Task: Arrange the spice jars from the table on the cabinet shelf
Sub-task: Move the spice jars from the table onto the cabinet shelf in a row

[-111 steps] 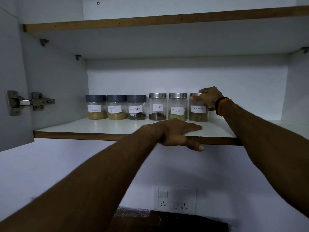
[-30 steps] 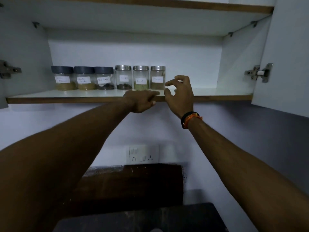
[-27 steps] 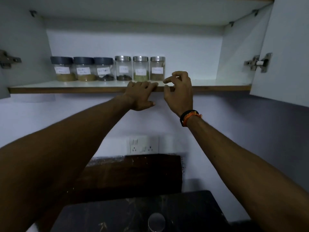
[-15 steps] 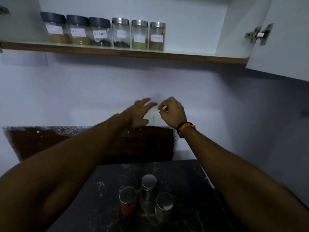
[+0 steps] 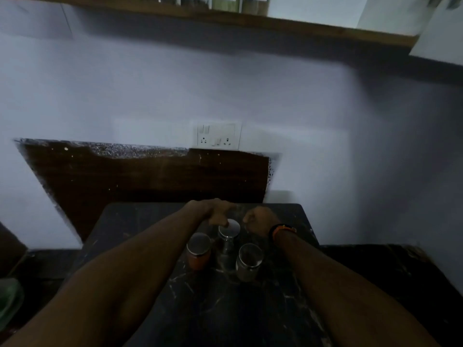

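Below the cabinet, on the dark marbled counter [image 5: 250, 309], three steel-lidded spice jars stand close together in a small cluster, and both hands hang just above them. Only the head view shows any of this, and it is dim and a little blurred.

Left hand [image 5: 215, 214] hovers over the far jar [image 5: 228, 236], its fingers bent downward with the tips at or just touching the near-left edge of that jar's lid; whether it has any real purchase yet I cannot tell, so I read it as loosely open and holding nothing. Just nearer than that hand, under its wrist, stands the red-filled jar [image 5: 198, 251]. Right hand [image 5: 258, 220], with a dark and orange band at the wrist, sits just right of the far jar with its fingers curled in towards the palm, and nothing shows inside them. Nearer than that hand and under its forearm is the third jar [image 5: 249, 261], with dark contents.

The tight grouping probably lets two jars be taken in one reach, one per hand, and the downward fingers suit a grasp from the lid, since the neighbours leave little room at the sides.

High above both hands, at the top edge of the view, runs the wooden lip of the cabinet shelf [image 5: 300, 23], with the bases of jars already placed [image 5: 225, 3] just visible. By my judgement three jars remain to lift.
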The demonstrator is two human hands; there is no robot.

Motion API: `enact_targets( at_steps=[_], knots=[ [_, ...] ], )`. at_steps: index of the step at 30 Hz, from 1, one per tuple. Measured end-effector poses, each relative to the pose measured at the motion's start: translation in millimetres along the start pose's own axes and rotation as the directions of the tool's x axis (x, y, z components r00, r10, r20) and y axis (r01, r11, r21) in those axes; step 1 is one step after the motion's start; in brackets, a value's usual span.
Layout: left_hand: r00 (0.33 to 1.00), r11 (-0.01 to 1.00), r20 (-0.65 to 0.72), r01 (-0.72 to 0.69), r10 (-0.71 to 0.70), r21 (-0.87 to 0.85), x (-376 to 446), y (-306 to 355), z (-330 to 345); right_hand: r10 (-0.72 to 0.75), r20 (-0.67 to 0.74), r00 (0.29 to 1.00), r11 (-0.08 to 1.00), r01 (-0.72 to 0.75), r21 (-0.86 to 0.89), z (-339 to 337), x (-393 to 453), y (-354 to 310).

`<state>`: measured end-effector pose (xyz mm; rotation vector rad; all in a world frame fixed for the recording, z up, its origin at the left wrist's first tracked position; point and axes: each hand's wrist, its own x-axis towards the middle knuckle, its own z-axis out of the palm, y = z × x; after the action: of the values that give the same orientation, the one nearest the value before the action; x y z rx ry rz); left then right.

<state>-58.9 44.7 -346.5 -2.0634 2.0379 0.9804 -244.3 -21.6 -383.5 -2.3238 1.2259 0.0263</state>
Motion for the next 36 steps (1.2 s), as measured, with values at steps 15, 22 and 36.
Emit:
enact_targets(
  at_steps=[15, 22, 36],
  knots=[
    [0.983, 0.998, 0.175, 0.053, -0.046, -0.031, 2.9, -25.0, 81.3, 0.25, 0.059, 0.966, 0.965, -0.244, -0.101, 100.1, -26.6, 20.0],
    [0.981, 1.0, 0.19, 0.022, -0.022, 0.0, 2.3, -27.1, 87.9, 0.246, 0.008, 0.969, 0.969, -0.245, -0.015, 120.3, -28.6, 23.9],
    [1.0, 0.939, 0.014, -0.009, 0.015, -0.344, 0.4, -23.6, 94.6, 0.156, -0.008, 0.988, 0.954, -0.149, 0.261, 113.5, -34.0, 32.0]
  ],
)
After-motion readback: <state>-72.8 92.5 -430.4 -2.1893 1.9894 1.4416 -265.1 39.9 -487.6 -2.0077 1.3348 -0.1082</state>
